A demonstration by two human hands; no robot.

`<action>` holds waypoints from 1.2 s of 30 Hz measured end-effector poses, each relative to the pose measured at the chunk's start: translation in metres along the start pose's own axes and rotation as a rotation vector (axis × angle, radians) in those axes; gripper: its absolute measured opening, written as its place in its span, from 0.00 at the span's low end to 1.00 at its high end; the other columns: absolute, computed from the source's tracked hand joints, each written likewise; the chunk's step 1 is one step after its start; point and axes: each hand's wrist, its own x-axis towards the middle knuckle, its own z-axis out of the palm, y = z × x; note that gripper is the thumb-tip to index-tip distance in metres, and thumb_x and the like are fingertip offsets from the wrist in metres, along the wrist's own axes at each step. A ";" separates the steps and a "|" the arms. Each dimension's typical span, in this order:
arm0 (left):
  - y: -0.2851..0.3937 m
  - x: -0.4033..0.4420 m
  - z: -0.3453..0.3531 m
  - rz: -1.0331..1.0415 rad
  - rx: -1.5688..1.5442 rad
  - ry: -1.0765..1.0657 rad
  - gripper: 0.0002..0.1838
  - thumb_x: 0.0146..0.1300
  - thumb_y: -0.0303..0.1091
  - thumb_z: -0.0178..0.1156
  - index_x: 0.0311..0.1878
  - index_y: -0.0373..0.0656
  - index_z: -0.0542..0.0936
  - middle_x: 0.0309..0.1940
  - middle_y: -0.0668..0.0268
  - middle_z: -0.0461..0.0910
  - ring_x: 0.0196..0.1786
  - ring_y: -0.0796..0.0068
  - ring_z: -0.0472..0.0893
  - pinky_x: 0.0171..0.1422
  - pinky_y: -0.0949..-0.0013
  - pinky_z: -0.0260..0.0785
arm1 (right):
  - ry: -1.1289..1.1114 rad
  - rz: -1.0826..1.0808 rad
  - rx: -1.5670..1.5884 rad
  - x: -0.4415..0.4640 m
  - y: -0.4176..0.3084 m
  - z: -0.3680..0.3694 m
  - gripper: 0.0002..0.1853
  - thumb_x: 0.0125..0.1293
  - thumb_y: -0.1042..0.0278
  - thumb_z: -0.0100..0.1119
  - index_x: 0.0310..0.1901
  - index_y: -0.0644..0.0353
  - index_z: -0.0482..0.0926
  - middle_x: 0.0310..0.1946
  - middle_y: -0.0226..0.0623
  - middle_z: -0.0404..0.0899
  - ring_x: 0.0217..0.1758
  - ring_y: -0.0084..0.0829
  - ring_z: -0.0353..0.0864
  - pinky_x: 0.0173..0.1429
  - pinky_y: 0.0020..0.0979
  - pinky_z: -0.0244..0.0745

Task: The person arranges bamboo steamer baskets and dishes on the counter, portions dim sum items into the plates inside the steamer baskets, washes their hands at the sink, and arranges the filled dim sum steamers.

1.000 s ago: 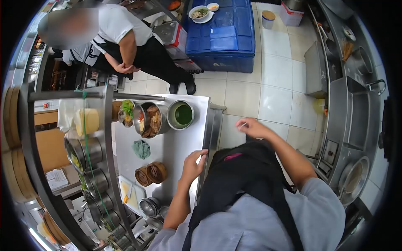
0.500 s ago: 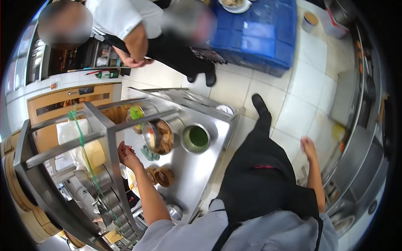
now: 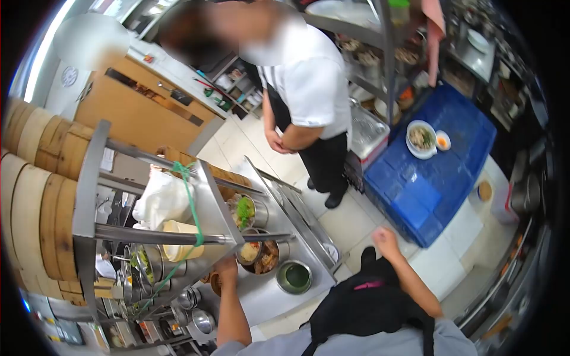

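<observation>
Basket (image 3: 214, 283) sits just beside the left grip (image 3: 227, 269), contact unclear.

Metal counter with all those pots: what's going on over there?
A person in a dark apron has their left hand out over the metal counter, at the small bamboo baskets; whether it grips them is hard to tell. The right hand hangs out to the side with nothing visible in it. A pot with green contents stands on the counter. Beyond it, a co-worker stands with hands together.
</observation>
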 end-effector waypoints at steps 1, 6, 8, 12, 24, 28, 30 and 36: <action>0.044 -0.018 -0.017 -0.072 -0.256 0.012 0.11 0.74 0.31 0.58 0.46 0.35 0.86 0.30 0.64 0.82 0.31 0.74 0.80 0.39 0.66 0.73 | -0.086 -0.117 0.057 0.055 -0.076 0.008 0.06 0.66 0.70 0.63 0.36 0.62 0.78 0.34 0.40 0.76 0.37 0.36 0.79 0.42 0.37 0.74; 0.075 -0.097 -0.042 -0.190 -0.210 0.135 0.10 0.74 0.29 0.56 0.44 0.36 0.86 0.31 0.62 0.85 0.32 0.75 0.83 0.40 0.68 0.75 | -0.359 -0.888 0.307 0.236 -0.363 0.091 0.13 0.65 0.65 0.68 0.45 0.60 0.77 0.43 0.42 0.76 0.48 0.43 0.80 0.56 0.36 0.76; 0.097 -0.129 -0.051 -0.285 -0.237 0.186 0.10 0.75 0.28 0.56 0.46 0.37 0.86 0.30 0.63 0.85 0.32 0.77 0.82 0.39 0.71 0.75 | -0.372 -1.128 0.443 0.283 -0.452 0.132 0.15 0.64 0.66 0.68 0.48 0.58 0.76 0.48 0.45 0.76 0.57 0.51 0.77 0.62 0.44 0.74; 0.126 -0.198 -0.049 -0.537 -0.205 0.264 0.10 0.76 0.29 0.56 0.48 0.37 0.86 0.29 0.64 0.86 0.30 0.80 0.82 0.37 0.73 0.75 | -0.608 -1.174 0.256 0.353 -0.550 0.220 0.28 0.62 0.61 0.73 0.62 0.54 0.73 0.66 0.49 0.70 0.73 0.54 0.69 0.75 0.46 0.68; 0.173 -0.389 0.024 -0.905 -0.184 0.365 0.14 0.76 0.34 0.54 0.54 0.42 0.86 0.34 0.54 0.87 0.37 0.61 0.86 0.46 0.59 0.79 | -0.923 -1.297 0.098 0.366 -0.615 0.294 0.23 0.52 0.64 0.78 0.47 0.59 0.78 0.57 0.46 0.77 0.68 0.48 0.73 0.73 0.41 0.69; 0.163 -0.451 0.065 -0.967 -0.190 0.401 0.13 0.76 0.31 0.53 0.53 0.41 0.86 0.32 0.56 0.86 0.36 0.61 0.85 0.45 0.60 0.79 | -0.766 -1.293 0.201 0.381 -0.631 0.303 0.27 0.47 0.62 0.83 0.47 0.59 0.79 0.62 0.51 0.74 0.71 0.52 0.70 0.73 0.43 0.69; 0.158 -0.484 0.080 -1.009 -0.205 0.400 0.13 0.76 0.31 0.53 0.52 0.42 0.86 0.31 0.57 0.86 0.34 0.64 0.85 0.42 0.62 0.78 | -0.394 -1.381 0.208 0.382 -0.635 0.291 0.30 0.45 0.62 0.86 0.48 0.59 0.78 0.66 0.55 0.71 0.72 0.54 0.68 0.76 0.43 0.66; 0.146 -0.608 0.136 -1.137 -0.351 0.467 0.13 0.75 0.32 0.55 0.53 0.41 0.86 0.31 0.58 0.87 0.30 0.69 0.83 0.38 0.64 0.78 | 0.006 -1.399 -0.053 0.329 -0.601 0.147 0.27 0.47 0.63 0.84 0.46 0.63 0.80 0.63 0.53 0.75 0.71 0.52 0.70 0.70 0.45 0.69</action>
